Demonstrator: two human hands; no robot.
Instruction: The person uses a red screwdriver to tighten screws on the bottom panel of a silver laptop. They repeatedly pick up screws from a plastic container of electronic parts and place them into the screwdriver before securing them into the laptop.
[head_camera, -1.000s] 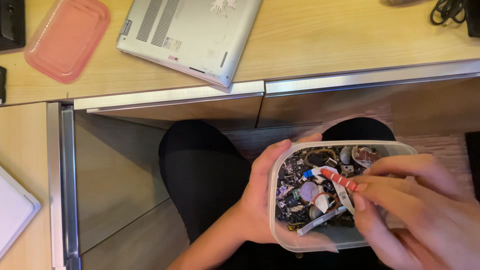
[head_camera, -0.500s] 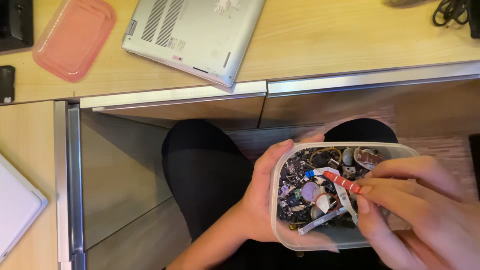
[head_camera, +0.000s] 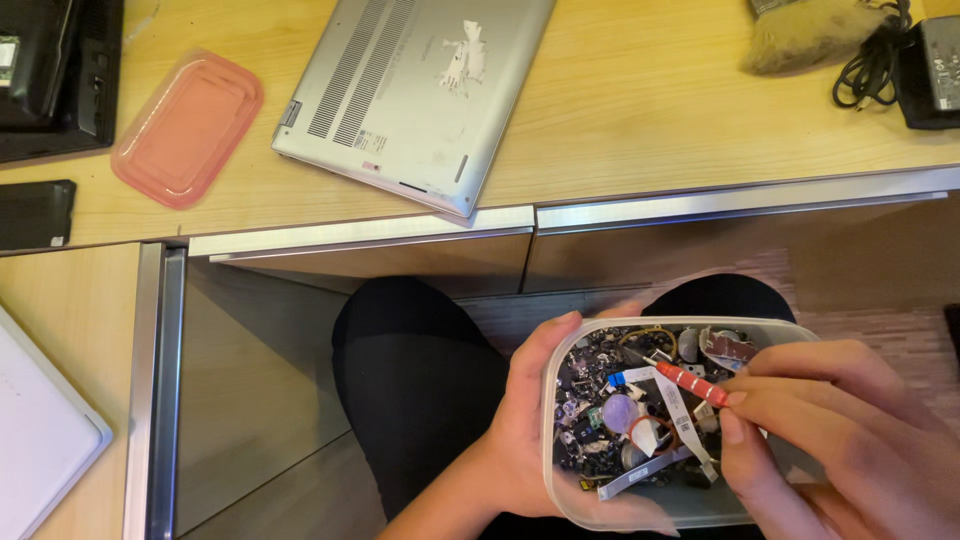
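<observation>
Wooden desk (head_camera: 640, 130) beyond bears an upturned laptop (head_camera: 415, 95); left hand (head_camera: 525, 430) grips a clear parts tub (head_camera: 565, 490), right hand (head_camera: 850, 440) pinching a red screwdriver (head_camera: 692, 382).

A clear plastic tub (head_camera: 560, 400) with rounded corners sits low at the near right, over the lap and below the table edge, held roughly level with its open top up. It is filled with small dark electronic scraps (head_camera: 600, 420). A slim red tool (head_camera: 692, 382) lies tilted across the heap, tip pointing left.
</observation>
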